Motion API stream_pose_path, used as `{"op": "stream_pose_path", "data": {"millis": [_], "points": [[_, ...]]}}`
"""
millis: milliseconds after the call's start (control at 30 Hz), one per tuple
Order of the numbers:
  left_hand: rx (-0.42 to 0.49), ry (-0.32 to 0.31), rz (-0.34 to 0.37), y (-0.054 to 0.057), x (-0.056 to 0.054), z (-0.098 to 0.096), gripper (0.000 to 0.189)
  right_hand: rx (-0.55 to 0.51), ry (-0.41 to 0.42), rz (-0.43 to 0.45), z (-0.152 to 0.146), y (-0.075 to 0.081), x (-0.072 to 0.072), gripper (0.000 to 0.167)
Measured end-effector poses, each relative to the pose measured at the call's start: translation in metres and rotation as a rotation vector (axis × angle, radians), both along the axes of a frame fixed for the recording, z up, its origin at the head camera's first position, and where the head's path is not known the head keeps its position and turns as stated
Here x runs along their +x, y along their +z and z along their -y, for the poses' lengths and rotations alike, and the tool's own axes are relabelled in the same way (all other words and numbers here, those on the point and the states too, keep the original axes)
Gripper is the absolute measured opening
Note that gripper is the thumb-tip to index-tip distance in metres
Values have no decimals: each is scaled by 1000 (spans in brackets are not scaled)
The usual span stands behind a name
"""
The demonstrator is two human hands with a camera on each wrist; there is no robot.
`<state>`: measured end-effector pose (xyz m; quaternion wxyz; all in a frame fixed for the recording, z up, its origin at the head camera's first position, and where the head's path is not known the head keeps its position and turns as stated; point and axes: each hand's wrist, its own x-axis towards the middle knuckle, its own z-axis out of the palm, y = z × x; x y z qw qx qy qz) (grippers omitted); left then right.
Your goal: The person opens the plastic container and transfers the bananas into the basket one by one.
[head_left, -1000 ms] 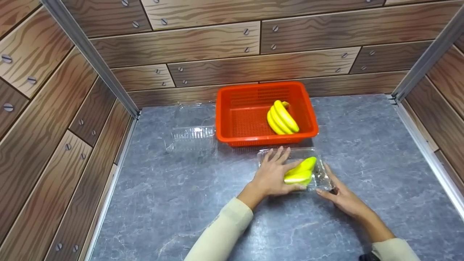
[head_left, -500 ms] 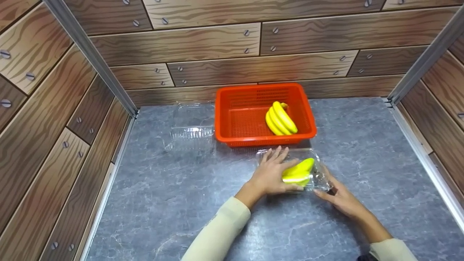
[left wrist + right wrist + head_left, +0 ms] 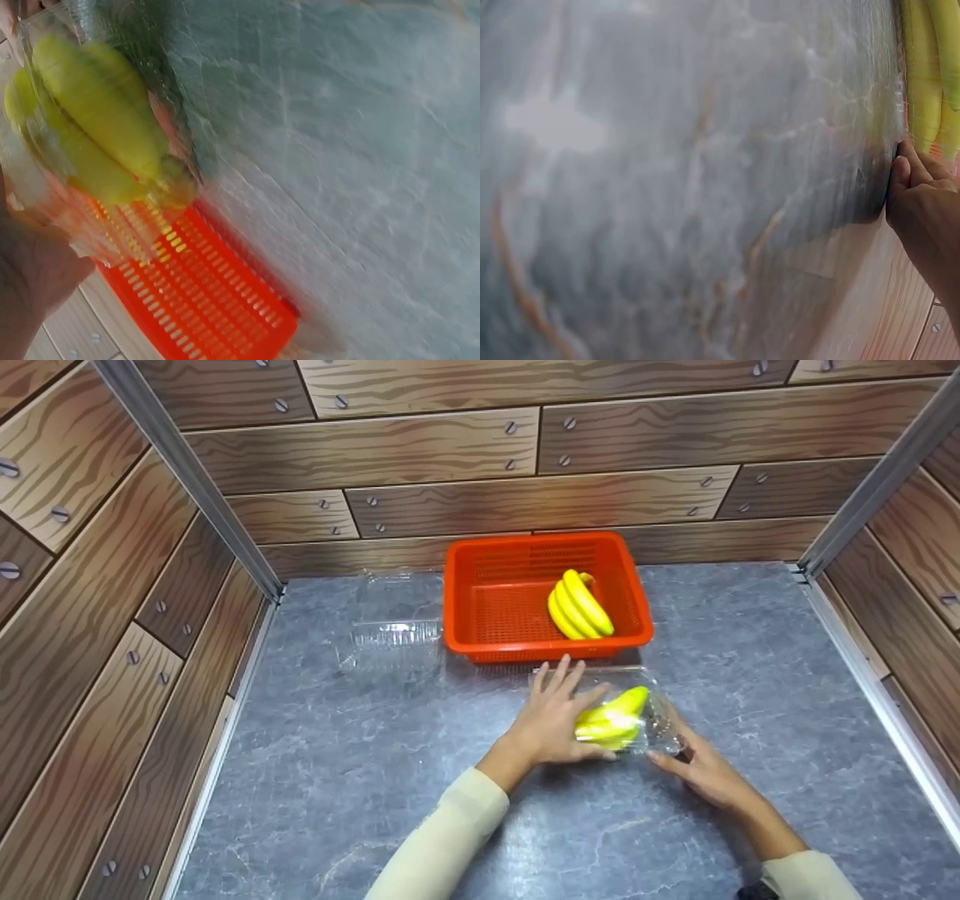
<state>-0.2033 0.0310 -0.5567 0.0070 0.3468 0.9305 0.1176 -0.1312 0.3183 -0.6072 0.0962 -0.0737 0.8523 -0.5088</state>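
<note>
Two clear plastic boxes and a red basket (image 3: 547, 648) make up the containers before me. My hands are on the nearer clear box (image 3: 657, 729), which sits in front of the basket, a little to the right of my middle. Inside it lie yellow bananas (image 3: 613, 720), seen through shiny plastic (whether the lid is fastened, I cannot tell). My left hand (image 3: 551, 724) lies over the box's left part with its fingers spread and fairly straight; my right hand (image 3: 705, 772) grips the right end between thumb and fingers.

Behind, the basket has slotted sides and holds a bunch of bananas (image 3: 579, 606) toward its right side, stem end pointing to the back. Just left of the basket is the other clear box (image 3: 397, 634), spread open with its ribbed middle catching the light.

All of this stands on a grey bench (image 3: 360, 780) with pale, marble-like veins and a bright glare near my forearms. Around it rise walls (image 3: 450, 450) patterned as wooden planks with slotted screws, and grey metal strips (image 3: 191, 480) run up the corners. My sleeves (image 3: 442, 832) are pale, and something dark (image 3: 757, 891) shows at my right cuff.
</note>
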Motion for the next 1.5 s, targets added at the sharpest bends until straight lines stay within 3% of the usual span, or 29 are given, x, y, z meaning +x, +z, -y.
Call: {"op": "stream_pose_path", "data": {"millis": [200, 567, 1033, 1267, 1500], "points": [[-28, 4, 83, -3, -3, 12, 116, -1, 2, 5, -2, 1, 0, 95], [89, -23, 173, -9, -7, 19, 99, -56, -6, 82, -2, 3, -3, 95], [177, -15, 260, -3, -14, 22, 92, -117, 7, 98, -2, 3, -6, 97], [193, 28, 304, 3, -17, 20, 88, -164, 33, 97, -3, 3, -5, 94], [202, 28, 323, 8, -22, 20, 84, -222, 32, 129, -3, 5, -5, 91]]}}
